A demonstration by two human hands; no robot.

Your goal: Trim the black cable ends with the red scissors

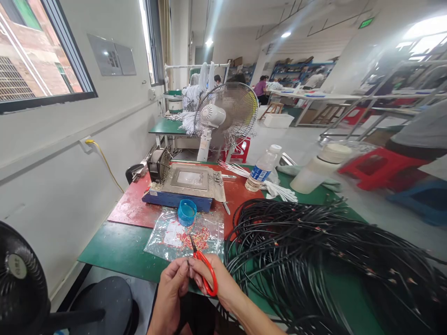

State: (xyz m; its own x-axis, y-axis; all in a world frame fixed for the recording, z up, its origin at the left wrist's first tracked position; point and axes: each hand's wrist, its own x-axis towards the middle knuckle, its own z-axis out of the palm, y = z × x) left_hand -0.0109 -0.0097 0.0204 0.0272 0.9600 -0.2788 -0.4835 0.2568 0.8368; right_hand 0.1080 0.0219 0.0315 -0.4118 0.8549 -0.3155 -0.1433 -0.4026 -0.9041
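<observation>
Red-handled scissors (208,274) rest in my right hand (211,273), their dark tips pointing up and away over a clear plastic bag (160,242) strewn with small red and yellow bits. My left hand (173,280) meets the right at the table's front edge, thumb and finger pinched on something small and dark that I cannot make out. Beyond the scissor tips a round blue container (187,212) stands on the bag. To the right of my hands lies a large heap of black cables (296,242).
A blue-based device (178,202) with a metal plate sits behind the bag. A water bottle (262,168), a large whitish bottle (319,170) and white wires (279,190) stand or lie behind the cables. A fan (223,111) rises beyond; a seated person is at right.
</observation>
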